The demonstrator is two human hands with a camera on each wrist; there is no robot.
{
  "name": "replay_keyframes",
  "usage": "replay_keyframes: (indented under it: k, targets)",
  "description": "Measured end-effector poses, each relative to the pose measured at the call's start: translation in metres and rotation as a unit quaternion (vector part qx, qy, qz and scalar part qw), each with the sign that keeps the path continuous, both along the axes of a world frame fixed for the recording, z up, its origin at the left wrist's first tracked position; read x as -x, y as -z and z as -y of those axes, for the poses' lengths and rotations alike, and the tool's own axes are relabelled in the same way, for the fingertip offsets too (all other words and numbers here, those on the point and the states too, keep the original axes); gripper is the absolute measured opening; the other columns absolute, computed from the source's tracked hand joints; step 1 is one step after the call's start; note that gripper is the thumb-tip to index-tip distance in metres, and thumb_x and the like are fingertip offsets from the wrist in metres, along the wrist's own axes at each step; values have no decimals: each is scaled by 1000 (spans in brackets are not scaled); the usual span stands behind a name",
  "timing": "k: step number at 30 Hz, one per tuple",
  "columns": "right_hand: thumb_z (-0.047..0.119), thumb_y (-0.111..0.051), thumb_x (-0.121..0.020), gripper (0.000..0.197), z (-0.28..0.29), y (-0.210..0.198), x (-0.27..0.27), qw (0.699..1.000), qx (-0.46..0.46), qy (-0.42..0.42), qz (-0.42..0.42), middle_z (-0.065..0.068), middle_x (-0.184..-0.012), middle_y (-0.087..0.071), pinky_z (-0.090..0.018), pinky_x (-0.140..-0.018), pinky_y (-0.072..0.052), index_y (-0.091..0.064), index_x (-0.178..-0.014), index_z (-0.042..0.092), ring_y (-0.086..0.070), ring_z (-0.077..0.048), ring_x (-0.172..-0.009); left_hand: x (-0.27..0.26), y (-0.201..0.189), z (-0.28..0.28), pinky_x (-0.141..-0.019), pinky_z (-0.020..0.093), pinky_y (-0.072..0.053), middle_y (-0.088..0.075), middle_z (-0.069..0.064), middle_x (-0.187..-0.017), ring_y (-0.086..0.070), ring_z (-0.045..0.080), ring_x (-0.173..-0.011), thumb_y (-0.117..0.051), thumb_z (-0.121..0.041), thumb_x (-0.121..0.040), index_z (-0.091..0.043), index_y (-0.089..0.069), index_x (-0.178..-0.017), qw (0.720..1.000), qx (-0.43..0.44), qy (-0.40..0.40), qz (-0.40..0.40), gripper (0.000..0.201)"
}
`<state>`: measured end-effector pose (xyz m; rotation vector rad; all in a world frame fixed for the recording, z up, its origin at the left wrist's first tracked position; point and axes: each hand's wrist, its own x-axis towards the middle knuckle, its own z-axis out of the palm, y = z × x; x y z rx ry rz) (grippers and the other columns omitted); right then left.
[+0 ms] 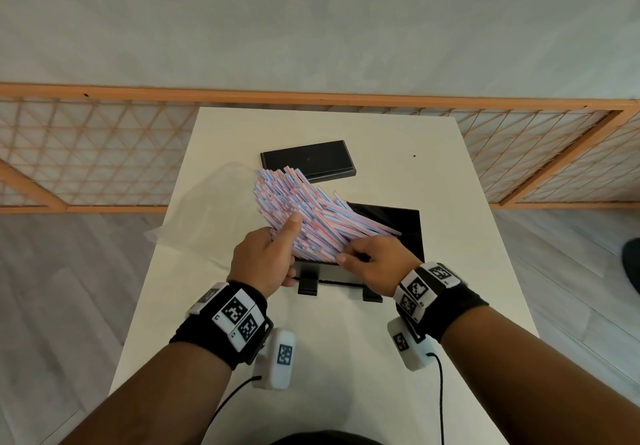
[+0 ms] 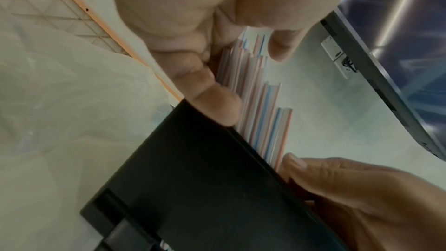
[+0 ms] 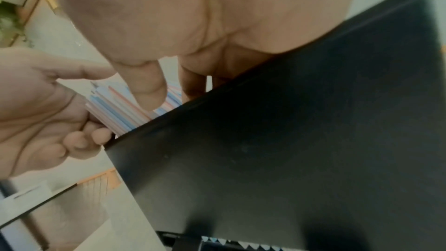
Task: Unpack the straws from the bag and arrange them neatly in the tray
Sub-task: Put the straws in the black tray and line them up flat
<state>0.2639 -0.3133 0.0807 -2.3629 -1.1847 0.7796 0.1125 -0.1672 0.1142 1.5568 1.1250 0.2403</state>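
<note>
A thick bundle of red, white and blue striped straws (image 1: pixel 304 209) fans up and away over the left end of a black tray (image 1: pixel 398 226) at the table's middle. My left hand (image 1: pixel 287 237) grips the bundle from the left, thumb lying up along it. My right hand (image 1: pixel 349 254) pinches the near ends of the straws at the tray's front wall. In the left wrist view the straws (image 2: pixel 263 102) stand staggered between my fingers and the tray wall (image 2: pixel 193 188). In the right wrist view my thumb (image 3: pixel 149 91) presses on the straws (image 3: pixel 115 106). The tray's inside is mostly hidden.
A crumpled clear plastic bag (image 1: pixel 207 209) lies on the white table (image 1: pixel 346 358) left of the tray. A flat black lid-like box (image 1: pixel 308 160) lies behind the straws. Two black clips (image 1: pixel 308 285) jut from the tray's front. A wooden lattice rail (image 1: pixel 104 154) runs behind the table.
</note>
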Motion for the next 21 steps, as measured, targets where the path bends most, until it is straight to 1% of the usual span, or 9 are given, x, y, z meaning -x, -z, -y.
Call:
replay_keyframes:
  k: [2, 4, 8, 13, 14, 16, 17, 19, 21]
  targets:
    - [66, -37, -91, 51, -2, 3, 1, 998, 48, -22, 22, 4, -63, -56, -31, -63, -46, -49, -65, 24, -56, -17, -67, 0, -1, 1, -60, 44, -64, -68, 9, -70, -65, 22, -55, -54, -63, -92, -5, -66, -78, 1000, 0, 3, 2, 61]
    - [74, -24, -86, 61, -5, 4, 4, 996, 71, -40, 37, 3, -64, -58, -34, -65, -49, -51, -68, 22, -58, -19, -69, 0, -2, 2, -60, 44, -64, -68, 12, -71, -65, 22, -56, -52, -63, -93, -2, -65, -80, 1000, -8, 8, 0, 63]
    - [60, -33, -97, 50, -9, 1, 7, 999, 22, -38, 8, 0, -71, -60, -35, -70, -48, -56, -81, 19, -58, -22, -74, -2, -4, 2, -59, 42, -64, -68, 10, -73, -66, 22, -56, -48, -63, -95, -10, -65, -76, 1000, -23, 18, -9, 59]
    - [63, -29, -96, 49, -14, -3, 8, 995, 74, -65, -3, 0, -79, -60, -36, -78, -49, -54, -85, 23, -58, -21, -80, -2, 2, -1, -50, 32, -59, -68, 4, -77, -67, 22, -61, -50, -60, -95, -18, -64, -84, 998, -44, 41, -28, 45]
    - [60, -31, -98, 46, -14, -5, 8, 995, 64, -73, -13, 0, -80, -61, -36, -78, -49, -54, -87, 22, -58, -21, -80, -2, 4, -2, -51, 33, -58, -68, 3, -79, -68, 24, -66, -52, -57, -95, -20, -64, -87, 996, -60, 55, -32, 40]
    - [55, -34, -100, 44, -14, -9, 8, 996, 42, -78, -32, -2, -82, -62, -35, -79, -48, -57, -90, 19, -58, -22, -82, -4, 6, -5, -63, 39, -59, -67, 1, -80, -68, 28, -76, -53, -51, -96, -21, -62, -87, 991, -101, 76, -33, 33]
    - [54, -34, -100, 43, -14, -10, 6, 996, 38, -76, -37, -3, -83, -63, -34, -79, -47, -57, -91, 18, -58, -22, -83, -6, 7, -7, -67, 40, -56, -66, 0, -79, -66, 28, -77, -52, -48, -97, -20, -59, -84, 989, -123, 81, -32, 32]
    - [53, -34, -100, 42, -13, -12, 7, 995, 52, -75, -36, -1, -80, -60, -33, -77, -46, -55, -88, 20, -56, -21, -81, -10, 4, -10, -68, 35, -49, -64, -2, -77, -62, 25, -76, -50, -43, -99, -18, -56, -85, 982, -163, 90, -24, 30]
    - [55, -32, -100, 39, -13, -13, 10, 994, 75, -77, -34, 3, -74, -55, -33, -75, -45, -49, -80, 26, -55, -20, -78, -13, 4, -12, -71, 36, -53, -67, -1, -81, -64, 24, -77, -49, -43, -100, -17, -58, -93, 977, -186, 107, -1, 28]
